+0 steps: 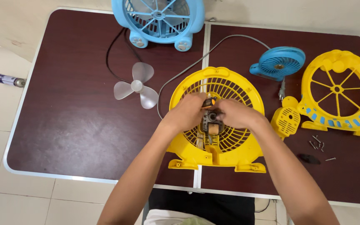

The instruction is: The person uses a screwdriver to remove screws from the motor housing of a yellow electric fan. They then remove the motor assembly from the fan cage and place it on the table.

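A yellow fan housing (pixel 230 85) lies flat near the table's front edge, with its dark motor (pixel 210 121) in the middle. My left hand (pixel 186 112) rests on the grille left of the motor and grips a small screwdriver with an orange and black handle (pixel 208 102). My right hand (pixel 236 113) lies on the grille right of the motor, fingers curled against it. Whether it holds anything is hidden.
On the dark brown table (pixel 71 125) lie a clear three-blade propeller (pixel 136 86), a blue fan (pixel 159 18) at the back, a small blue fan (pixel 281 61), a yellow front grille (pixel 338 93), a yellow motor cover (pixel 286 121) and loose screws (pixel 317 143). A spray can (pixel 8 80) lies on the floor.
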